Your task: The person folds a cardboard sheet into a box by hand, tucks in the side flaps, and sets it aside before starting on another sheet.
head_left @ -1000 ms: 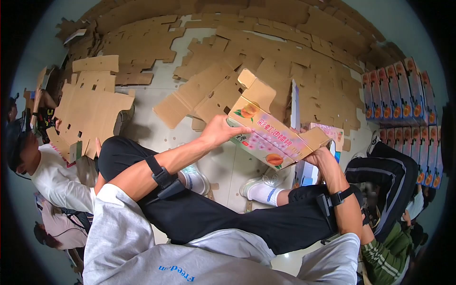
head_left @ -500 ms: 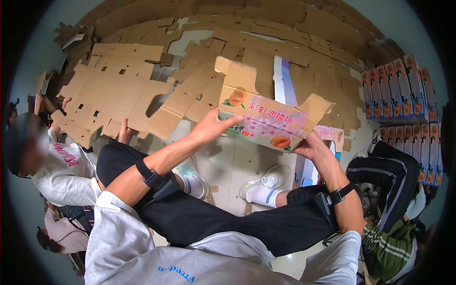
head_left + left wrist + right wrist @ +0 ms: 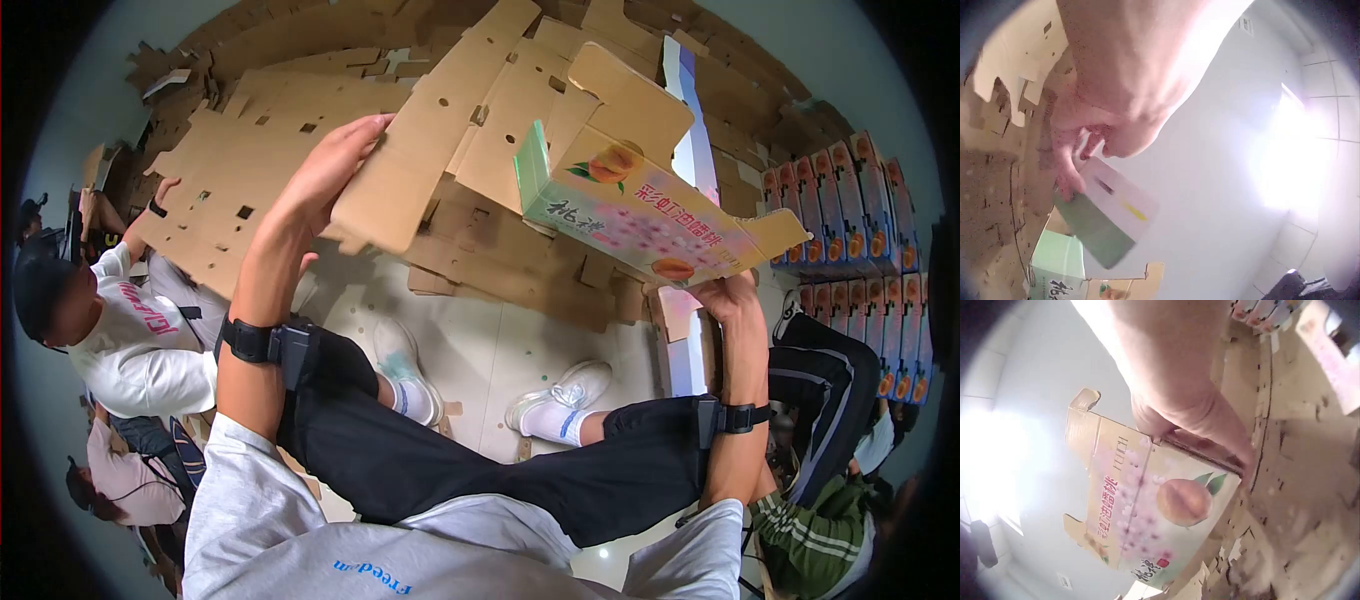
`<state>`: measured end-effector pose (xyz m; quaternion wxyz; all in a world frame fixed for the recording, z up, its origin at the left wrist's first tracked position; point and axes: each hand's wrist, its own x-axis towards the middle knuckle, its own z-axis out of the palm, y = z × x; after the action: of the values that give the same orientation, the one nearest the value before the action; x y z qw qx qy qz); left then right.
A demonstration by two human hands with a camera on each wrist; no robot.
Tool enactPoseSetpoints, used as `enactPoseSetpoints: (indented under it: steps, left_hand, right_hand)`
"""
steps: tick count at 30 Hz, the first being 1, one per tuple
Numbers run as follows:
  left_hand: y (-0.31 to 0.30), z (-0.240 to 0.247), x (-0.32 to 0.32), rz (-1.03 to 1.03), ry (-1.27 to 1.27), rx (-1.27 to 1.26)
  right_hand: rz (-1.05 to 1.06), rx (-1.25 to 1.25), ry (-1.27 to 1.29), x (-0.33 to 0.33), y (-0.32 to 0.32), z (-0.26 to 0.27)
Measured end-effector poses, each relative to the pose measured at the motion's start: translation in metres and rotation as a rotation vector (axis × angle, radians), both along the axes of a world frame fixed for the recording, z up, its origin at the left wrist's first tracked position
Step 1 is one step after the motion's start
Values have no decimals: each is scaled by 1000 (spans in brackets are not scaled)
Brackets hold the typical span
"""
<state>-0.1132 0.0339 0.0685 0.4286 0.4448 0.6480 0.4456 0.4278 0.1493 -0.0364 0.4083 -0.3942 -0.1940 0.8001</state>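
Note:
A half-folded peach carton (image 3: 640, 205) with a printed peach, pink blossoms and raised brown flaps tilts in front of me on the right. My right hand (image 3: 733, 295) grips its lower right end, fingers curled at the edge in the right wrist view. On the left, my left hand (image 3: 335, 165) holds the edge of a brown cardboard sheet (image 3: 430, 135) with small holes. That sheet's printed side (image 3: 1107, 209), green and pale pink, shows under the fingers in the left wrist view. The carton's green end flap (image 3: 533, 168) stands up facing the sheet.
Flat cardboard pieces (image 3: 520, 260) cover much of the floor ahead. Finished cartons (image 3: 850, 205) stand stacked at the right. Another carton (image 3: 685, 340) stands by my right knee. A seated person (image 3: 130, 340) at the left handles a large cardboard sheet (image 3: 225, 190).
My left hand has let go of the carton, moved up and left, and taken hold of the cardboard sheet. My right hand has shifted the carton to the right.

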Motion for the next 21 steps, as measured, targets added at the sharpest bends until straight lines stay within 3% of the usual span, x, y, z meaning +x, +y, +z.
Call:
enactPoseSetpoints:
  steps: [2,3,6,10,11,14,15,18,19,20,21]
  left_hand:
    - [-6,16,16,7,-440,-13]
    - [-8,24,30,12,-532,45]
    - [-12,33,48,-129,-430,225]
    - [-10,26,59,-284,52,322]
    - [-3,19,54,-245,245,318]
    - [-5,13,52,-105,128,184]
    - [-5,7,53,-15,45,216]
    - [-13,11,62,56,112,312]
    - [-11,6,69,12,397,595]
    - [-18,4,75,-43,449,518]
    - [-19,0,82,-144,511,616]
  right_hand:
    - [1,-35,27,-6,-7,14]
    - [2,-53,40,-10,-10,19]
    - [-49,-113,-19,-14,-14,14]
    - [47,-113,-128,-21,-28,30]
    - [85,-125,-94,-13,-24,19]
    - [276,-24,-186,-10,-26,21]
    - [154,-64,-184,-16,-34,24]
    - [214,-66,-201,-12,-41,28]
    - [226,-46,-194,-10,-42,21]
    - [235,-28,-189,-11,-43,13]
    - [253,-1,-244,-8,-47,8]
